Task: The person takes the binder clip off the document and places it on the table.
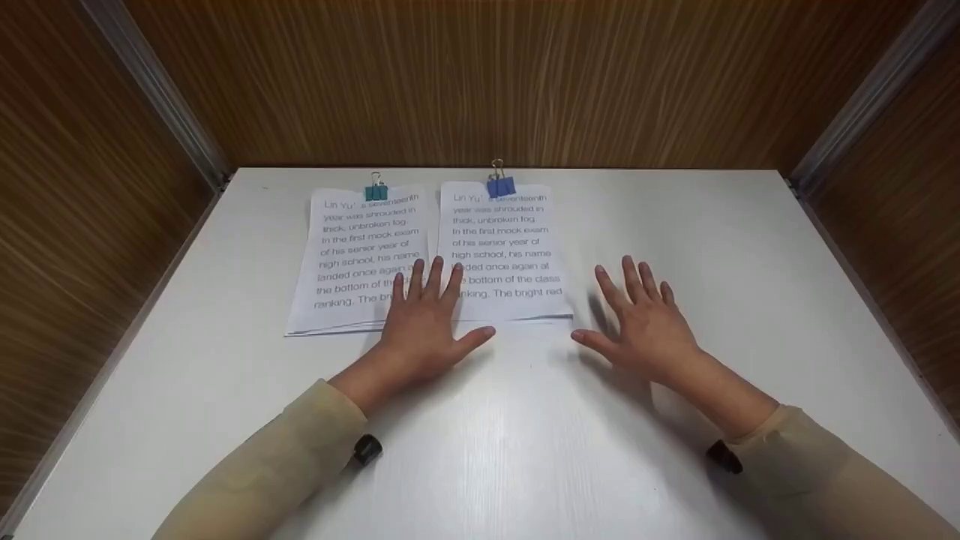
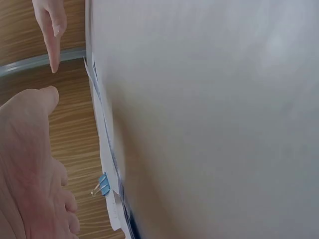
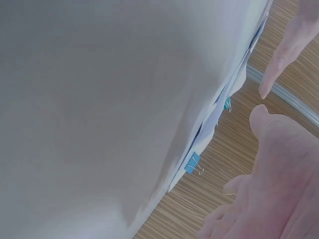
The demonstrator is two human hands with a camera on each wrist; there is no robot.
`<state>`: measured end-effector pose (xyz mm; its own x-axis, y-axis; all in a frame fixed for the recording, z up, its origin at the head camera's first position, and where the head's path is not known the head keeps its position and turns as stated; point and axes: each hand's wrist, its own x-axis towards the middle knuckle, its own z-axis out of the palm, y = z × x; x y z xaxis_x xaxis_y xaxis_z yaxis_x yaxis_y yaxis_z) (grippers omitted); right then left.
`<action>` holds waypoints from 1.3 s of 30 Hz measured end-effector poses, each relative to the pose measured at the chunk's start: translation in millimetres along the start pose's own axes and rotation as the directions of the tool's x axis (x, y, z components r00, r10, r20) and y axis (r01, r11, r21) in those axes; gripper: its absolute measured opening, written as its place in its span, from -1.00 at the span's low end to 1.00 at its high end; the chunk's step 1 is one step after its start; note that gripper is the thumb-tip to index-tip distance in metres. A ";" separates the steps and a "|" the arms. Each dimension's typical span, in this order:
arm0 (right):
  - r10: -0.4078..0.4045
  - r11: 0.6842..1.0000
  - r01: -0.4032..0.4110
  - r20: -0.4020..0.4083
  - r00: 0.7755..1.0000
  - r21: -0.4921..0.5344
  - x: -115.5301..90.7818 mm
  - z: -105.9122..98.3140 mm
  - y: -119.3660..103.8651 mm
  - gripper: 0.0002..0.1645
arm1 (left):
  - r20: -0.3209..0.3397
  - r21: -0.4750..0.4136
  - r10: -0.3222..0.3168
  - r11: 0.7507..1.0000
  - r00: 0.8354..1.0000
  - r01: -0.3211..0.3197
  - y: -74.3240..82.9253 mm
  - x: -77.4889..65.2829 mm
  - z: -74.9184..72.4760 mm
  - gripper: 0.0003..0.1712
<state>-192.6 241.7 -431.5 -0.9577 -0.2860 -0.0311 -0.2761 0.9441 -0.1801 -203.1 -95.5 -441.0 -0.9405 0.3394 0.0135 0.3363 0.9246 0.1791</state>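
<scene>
Two stacks of printed paper lie side by side on the white table: a left stack (image 1: pixel 367 240) with a teal binder clip (image 1: pixel 376 190) at its top edge, and a right stack (image 1: pixel 499 247) with a blue binder clip (image 1: pixel 501 186). My left hand (image 1: pixel 424 330) hovers with spread fingers over the lower part of both stacks, covering some of the print. To the right of the paper, my right hand (image 1: pixel 649 330) is held above the table, fingers spread and nothing in it. The blue clip (image 3: pixel 193 163) also shows in the right wrist view.
The white table (image 1: pixel 480 450) is bounded by a wood-grain back panel (image 1: pixel 495 82) and wood-grain side panels (image 1: pixel 82 225). Metal strips (image 1: pixel 161 90) run along the corners. A black wrist device (image 1: pixel 367 450) sits at the left sleeve, another (image 1: pixel 724 456) at the right.
</scene>
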 end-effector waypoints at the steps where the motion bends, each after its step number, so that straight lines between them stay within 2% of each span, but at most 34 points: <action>1: -0.001 1.000 0.001 0.001 1.000 0.002 1.9 -0.2 -0.7 0.30 | 0.000 0.000 0.001 1.000 1.000 -0.001 -1.0 0.9 -0.1 0.28; 19: -0.044 0.998 0.045 -0.028 0.999 0.032 56.2 -5.2 -21.2 0.21 | -0.001 0.016 0.004 1.000 1.000 -0.004 -12.3 29.5 -2.2 0.25; 28: -0.043 0.998 0.043 0.010 0.999 0.037 68.0 1.2 -28.5 0.19 | 0.023 0.009 -0.002 1.000 1.000 0.002 -17.0 33.4 2.0 0.24; 39: -0.040 0.997 0.038 0.037 0.999 0.070 80.3 7.1 -25.6 0.17 | 0.045 -0.006 0.011 1.000 0.999 -0.011 -17.4 39.9 3.1 0.21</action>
<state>-261.8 193.4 -436.4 -0.9422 -0.3298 -0.0598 -0.3058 0.9188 -0.2497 -246.4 -97.6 -446.6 -0.9335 0.3573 -0.0288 0.3464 0.9197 0.1847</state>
